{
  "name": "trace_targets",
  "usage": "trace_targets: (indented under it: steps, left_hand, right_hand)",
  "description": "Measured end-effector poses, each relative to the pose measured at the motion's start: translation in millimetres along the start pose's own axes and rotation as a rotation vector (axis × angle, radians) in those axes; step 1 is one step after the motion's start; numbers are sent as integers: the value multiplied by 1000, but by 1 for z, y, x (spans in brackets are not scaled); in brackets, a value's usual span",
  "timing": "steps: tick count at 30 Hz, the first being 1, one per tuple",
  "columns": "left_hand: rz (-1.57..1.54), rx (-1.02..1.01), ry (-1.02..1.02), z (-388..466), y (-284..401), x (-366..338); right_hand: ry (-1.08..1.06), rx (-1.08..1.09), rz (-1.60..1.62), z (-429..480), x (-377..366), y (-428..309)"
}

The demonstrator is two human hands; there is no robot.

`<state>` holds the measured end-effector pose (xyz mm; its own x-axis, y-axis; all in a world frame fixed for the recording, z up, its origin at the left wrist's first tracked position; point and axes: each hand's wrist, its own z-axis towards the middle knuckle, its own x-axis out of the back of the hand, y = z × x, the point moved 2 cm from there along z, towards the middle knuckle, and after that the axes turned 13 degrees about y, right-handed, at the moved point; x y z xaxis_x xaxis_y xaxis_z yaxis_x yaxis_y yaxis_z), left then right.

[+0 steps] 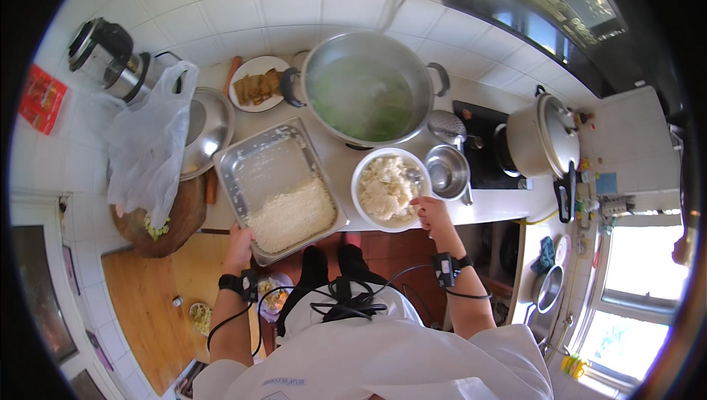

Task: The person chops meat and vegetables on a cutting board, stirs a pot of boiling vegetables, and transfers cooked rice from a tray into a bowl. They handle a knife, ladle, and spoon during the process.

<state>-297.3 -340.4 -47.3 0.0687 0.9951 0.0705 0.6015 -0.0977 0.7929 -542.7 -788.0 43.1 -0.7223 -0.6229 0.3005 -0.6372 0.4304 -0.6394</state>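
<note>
My left hand grips the near-left edge of a rectangular stainless steel tray, which sits at an angle and juts past the counter's front edge. White rice-like grains fill its near part, and a few grains cling to the bare far part. To the right, my right hand holds the near-right rim of a round white bowl. Clumped white rice is heaped in the bowl, with a metal spoon resting at its right side. Whether my fingers touch the spoon's handle is unclear.
Behind the bowl stands a large steaming pot with green contents. A small metal bowl, a skimmer and a pressure cooker are on the right. Leftward are a plate, a metal lid, a plastic bag and a chopping board.
</note>
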Motion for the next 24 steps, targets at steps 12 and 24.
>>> trace_targets:
  steps: [12, 24]
  left_hand:
    - [141, -101, 57, 11, -2, -1]
    - [68, -1, -65, -28, -20, 10]
  right_hand:
    - [169, 629, -530, -51, -38, -29]
    - [-56, 495, -448, -105, -46, -34]
